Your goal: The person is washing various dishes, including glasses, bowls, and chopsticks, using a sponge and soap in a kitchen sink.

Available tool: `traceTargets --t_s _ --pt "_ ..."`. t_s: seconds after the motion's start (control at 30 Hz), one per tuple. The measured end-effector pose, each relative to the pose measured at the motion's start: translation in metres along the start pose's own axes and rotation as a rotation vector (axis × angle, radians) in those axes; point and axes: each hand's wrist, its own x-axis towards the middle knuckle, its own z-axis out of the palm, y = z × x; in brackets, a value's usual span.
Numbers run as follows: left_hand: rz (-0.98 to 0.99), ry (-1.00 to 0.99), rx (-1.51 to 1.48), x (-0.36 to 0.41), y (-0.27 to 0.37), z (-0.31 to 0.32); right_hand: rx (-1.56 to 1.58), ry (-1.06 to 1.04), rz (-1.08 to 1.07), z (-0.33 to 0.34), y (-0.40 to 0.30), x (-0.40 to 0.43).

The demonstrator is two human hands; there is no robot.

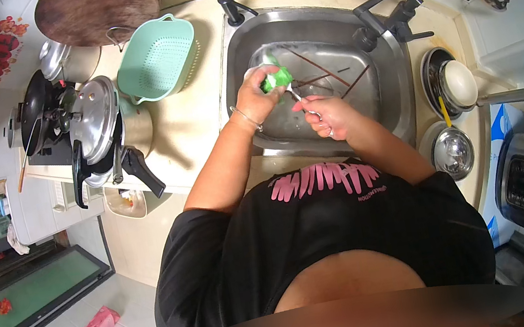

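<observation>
Over the stainless steel sink [244,57], my left hand [255,94] grips a soapy green scrubbing cloth or sponge [280,78]. White foam clings to it and to my fingers. My right hand [329,115] is closed around the handle of a metal utensil [297,95], perhaps a spoon. The utensil's far end meets the green scrubber, which hides its head. Several brown chopsticks [318,66] lie scattered on the sink floor beyond my hands, near the drain. A little water and suds cover the bottom.
A black faucet [386,18] stands at the sink's right rear, a black soap dispenser [231,10] at the left rear. Left is a mint-green colander [158,58], then a pressure cooker [96,118] with protruding handles. Stacked bowls [459,83] and a metal ladle [453,152] sit right.
</observation>
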Motion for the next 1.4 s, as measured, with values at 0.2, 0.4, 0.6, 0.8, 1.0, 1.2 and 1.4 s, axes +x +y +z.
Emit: traceTargets --t_s 0.2,0.4,0.6,0.8,1.0,1.2,1.4 --pt "0.126 -0.100 0.214 0.004 -0.003 -0.002 -0.188 0.045 0.003 0.005 0.005 0.001" --pt "-0.031 0.357 0.081 0.006 -0.015 0.025 0.027 0.032 -0.037 0.022 0.014 0.005" --pt "-0.790 0.251 -0.918 0.000 0.000 0.027 0.078 0.150 -0.119 0.021 0.019 0.014" --pt "-0.687 -0.330 -1.033 -0.012 -0.014 0.032 0.042 0.184 -0.178 0.010 0.021 0.022" --pt "-0.631 -0.341 -1.116 -0.007 0.006 0.030 -0.187 0.211 -0.254 0.015 0.029 0.020" --pt "-0.405 -0.304 -0.567 0.015 0.007 0.027 -0.828 0.333 -0.517 -0.038 0.008 0.023" --pt "-0.271 -0.427 -0.045 0.009 0.024 0.042 -0.620 0.522 -0.896 -0.037 0.001 0.027"
